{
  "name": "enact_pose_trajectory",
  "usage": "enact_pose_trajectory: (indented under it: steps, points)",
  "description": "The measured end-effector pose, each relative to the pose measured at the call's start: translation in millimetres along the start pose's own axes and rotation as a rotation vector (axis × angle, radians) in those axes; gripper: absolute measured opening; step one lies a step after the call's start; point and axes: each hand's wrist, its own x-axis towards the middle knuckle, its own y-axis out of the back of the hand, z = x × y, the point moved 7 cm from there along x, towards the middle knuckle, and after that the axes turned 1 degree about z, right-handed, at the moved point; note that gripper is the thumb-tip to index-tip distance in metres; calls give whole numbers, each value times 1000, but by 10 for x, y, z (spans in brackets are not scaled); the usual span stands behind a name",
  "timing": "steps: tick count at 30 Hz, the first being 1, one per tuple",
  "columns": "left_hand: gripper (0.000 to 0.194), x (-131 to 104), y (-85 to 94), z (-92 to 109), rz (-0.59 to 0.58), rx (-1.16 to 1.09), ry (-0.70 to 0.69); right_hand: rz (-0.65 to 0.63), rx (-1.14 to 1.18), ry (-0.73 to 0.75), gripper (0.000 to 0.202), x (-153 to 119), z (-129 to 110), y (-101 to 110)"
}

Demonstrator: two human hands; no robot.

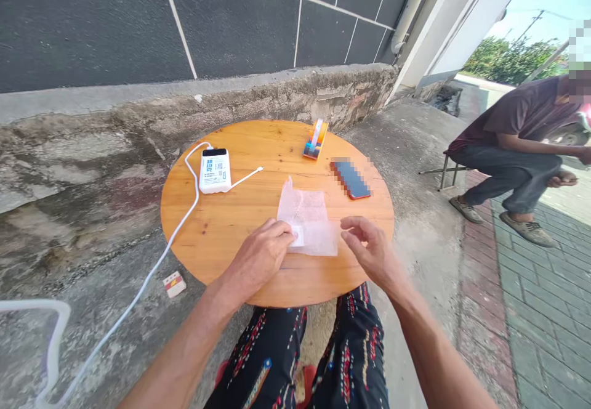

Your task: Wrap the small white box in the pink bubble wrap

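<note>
On the round table, we see our left hand, fingers drawn together, pinning the small white square on the translucent wrap, probably to stop it sliding, while our right hand hovers half-open and empty beside the wrap's right edge.

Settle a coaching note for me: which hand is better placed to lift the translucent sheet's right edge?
Probably the right hand: it looks empty, its fingers open beside that edge of the sheet, while the left hand touches the small white piece.
</note>
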Motion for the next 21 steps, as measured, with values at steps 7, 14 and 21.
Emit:
enact_pose_trajectory:
  steps: [7,14,21]
  points:
    - [22,-11,-33,-27,-5,-2,-1,-256,413,-479,37,-274,468,-257]
    - [28,15,-59,-20,-78,52,-13,-325,476,-550,29,-144,442,-408]
    - [41,110,-100,74,-255,175,-10,-341,358,-571,17,-119,356,-436]
